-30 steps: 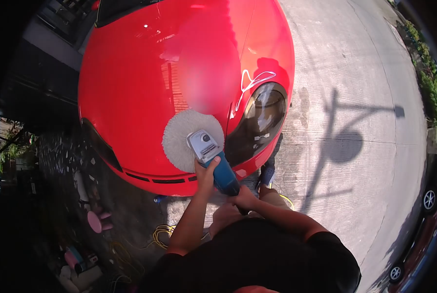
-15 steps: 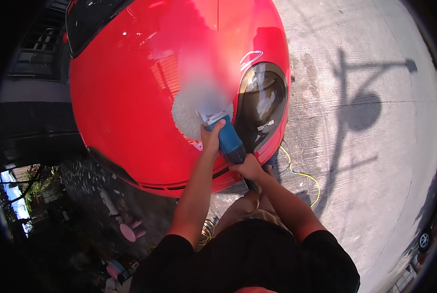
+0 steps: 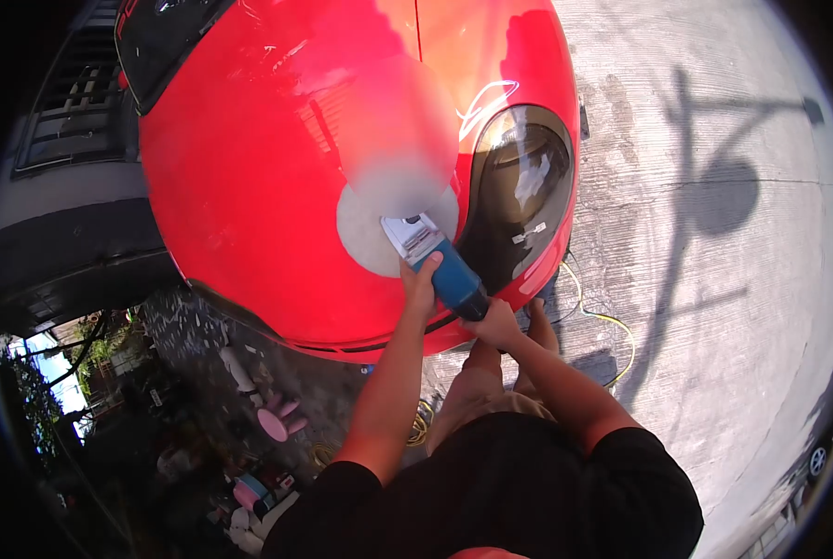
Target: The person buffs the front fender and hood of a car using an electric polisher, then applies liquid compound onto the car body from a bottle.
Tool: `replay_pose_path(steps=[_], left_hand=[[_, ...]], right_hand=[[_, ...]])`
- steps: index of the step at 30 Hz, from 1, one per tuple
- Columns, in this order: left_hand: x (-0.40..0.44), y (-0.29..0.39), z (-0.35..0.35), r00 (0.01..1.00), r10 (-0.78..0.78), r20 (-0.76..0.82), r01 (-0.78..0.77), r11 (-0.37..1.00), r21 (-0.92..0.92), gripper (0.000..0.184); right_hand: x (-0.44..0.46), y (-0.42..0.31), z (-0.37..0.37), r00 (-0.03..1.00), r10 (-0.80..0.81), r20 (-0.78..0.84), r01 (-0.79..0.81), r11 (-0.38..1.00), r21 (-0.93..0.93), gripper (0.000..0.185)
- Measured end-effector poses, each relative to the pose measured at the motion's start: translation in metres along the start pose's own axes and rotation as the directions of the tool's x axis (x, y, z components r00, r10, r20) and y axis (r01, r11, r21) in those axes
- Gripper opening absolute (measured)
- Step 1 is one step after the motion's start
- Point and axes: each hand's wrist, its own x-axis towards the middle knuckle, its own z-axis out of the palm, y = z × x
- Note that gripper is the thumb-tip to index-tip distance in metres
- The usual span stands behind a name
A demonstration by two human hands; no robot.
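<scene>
A blue power polisher (image 3: 453,276) is held in both hands over the front of a red car (image 3: 249,205). Its round white wool pad (image 3: 360,228) lies against the hood and looks blurred, as if spinning. My left hand (image 3: 421,287) wraps the front of the tool's body near the silver head, thumb on top. My right hand (image 3: 496,324) grips the dark rear end of the polisher. Just right of the pad is the car's dark-tinted headlight (image 3: 519,186).
A yellow cord (image 3: 629,340) runs over the concrete (image 3: 686,279) at right, and coiled cord (image 3: 420,424) lies near my legs. A pink stool (image 3: 275,424) and assorted items stand at lower left. The windshield (image 3: 160,37) is at upper left.
The view has shifted slightly, so the car and ground sit differently in frame. Both hands still hold the polisher, and its pad stays on the hood beside the headlight.
</scene>
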Motion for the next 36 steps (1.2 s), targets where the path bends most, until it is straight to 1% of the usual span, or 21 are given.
replay_pose_path(steps=[1, 3, 4, 6, 7, 9, 10, 12, 13, 15, 16, 18, 19, 21, 25, 28, 30, 31, 33, 34, 36], left_hand=[[-0.002, 0.005, 0.005, 1.0, -0.001, 0.01, 0.001, 0.999, 0.047, 0.066], [0.002, 0.017, 0.013, 1.0, 0.005, 0.027, -0.009, 0.99, 0.144, 0.066], [0.005, 0.02, 0.015, 0.999, 0.003, 0.037, -0.009, 0.988, 0.156, 0.065], [0.012, 0.023, 0.022, 0.998, 0.002, 0.063, -0.014, 0.983, 0.186, 0.065], [0.017, 0.024, 0.024, 0.999, 0.015, 0.05, -0.023, 0.987, 0.162, 0.064], [0.022, 0.019, 0.027, 0.999, 0.031, 0.016, -0.033, 0.993, 0.116, 0.064], [0.026, 0.017, 0.025, 0.999, 0.051, 0.003, -0.051, 0.99, 0.131, 0.065], [0.03, 0.023, 0.021, 0.995, 0.092, -0.031, -0.086, 0.982, 0.166, 0.066], [0.029, 0.027, 0.024, 0.998, 0.064, -0.016, -0.06, 0.982, 0.177, 0.066], [0.023, 0.04, 0.025, 1.0, 0.006, 0.0, -0.006, 0.978, 0.209, 0.067], [0.022, 0.045, 0.028, 0.999, 0.033, 0.008, -0.034, 0.967, 0.251, 0.067], [0.026, 0.048, 0.037, 0.996, 0.086, 0.041, -0.094, 0.939, 0.331, 0.066], [0.029, 0.048, 0.037, 0.997, 0.08, 0.021, -0.082, 0.945, 0.315, 0.067], [0.038, 0.049, 0.036, 0.998, 0.067, -0.017, -0.059, 0.957, 0.284, 0.068], [0.044, 0.044, 0.02, 0.994, 0.102, 0.034, -0.107, 0.949, 0.295, 0.067], [0.051, 0.038, 0.024, 0.989, 0.108, 0.097, -0.13, 0.958, 0.255, 0.063], [0.052, 0.037, 0.025, 0.986, 0.127, 0.105, -0.148, 0.965, 0.218, 0.061], [0.052, 0.041, 0.025, 0.991, 0.084, 0.107, -0.101, 0.981, 0.164, 0.061], [0.053, 0.049, 0.02, 0.993, 0.003, 0.118, -0.009, 0.998, 0.058, 0.062], [0.057, 0.05, 0.018, 0.991, -0.01, 0.131, 0.004, 0.999, 0.045, 0.061], [0.061, 0.052, 0.017, 0.987, -0.035, 0.158, 0.032, 0.999, 0.024, 0.059]], right_hand=[[-0.004, 0.001, 0.003, 1.0, -0.01, -0.005, 0.01, 1.0, 0.021, 0.052], [-0.01, -0.004, 0.014, 0.998, 0.052, -0.021, -0.051, 0.998, 0.048, 0.052], [-0.008, -0.011, 0.015, 0.997, 0.073, -0.031, -0.071, 0.996, 0.061, 0.051], [-0.005, -0.018, 0.007, 0.999, 0.027, -0.039, -0.021, 0.989, 0.147, 0.053], [-0.004, -0.02, 0.003, 0.999, 0.007, -0.05, 0.003, 0.981, 0.193, 0.053], [0.004, -0.024, -0.008, 0.999, -0.034, -0.008, 0.035, 0.977, 0.21, 0.05], [0.007, -0.027, -0.013, 0.998, -0.057, 0.012, 0.053, 0.975, 0.217, 0.048], [0.012, -0.026, -0.005, 0.998, -0.029, 0.053, 0.017, 0.977, 0.214, 0.045], [0.014, -0.026, 0.0, 0.997, -0.017, 0.075, 0.0, 0.977, 0.214, 0.044], [0.01, -0.028, 0.007, 0.998, 0.025, 0.063, -0.041, 0.965, 0.259, 0.043], [0.006, -0.033, 0.008, 0.997, 0.047, 0.059, -0.062, 0.957, 0.283, 0.042], [0.009, -0.043, 0.008, 0.991, 0.082, 0.105, -0.113, 0.935, 0.336, 0.042], [0.012, -0.045, 0.002, 0.987, 0.101, 0.124, -0.139, 0.924, 0.355, 0.042], [0.016, -0.052, -0.004, 0.988, 0.076, 0.132, -0.116, 0.937, 0.329, 0.043], [0.017, -0.052, 0.004, 0.993, 0.048, 0.104, -0.08, 0.938, 0.337, 0.045], [0.015, -0.053, 0.002, 0.998, 0.05, 0.031, -0.056, 0.962, 0.267, 0.048], [0.015, -0.056, -0.008, 0.996, -0.058, -0.064, 0.068, 0.982, 0.174, 0.048], [0.011, -0.062, -0.013, 0.989, -0.11, -0.099, 0.122, 0.985, 0.124, 0.048], [0.005, -0.08, -0.022, 0.993, -0.058, -0.102, 0.065, 0.996, 0.062, 0.052], [0.006, -0.088, -0.026, 0.993, -0.037, -0.11, 0.041, 0.999, 0.03, 0.054], [0.004, -0.093, -0.027, 0.99, -0.043, -0.137, 0.049, 0.998, 0.04, 0.052]])
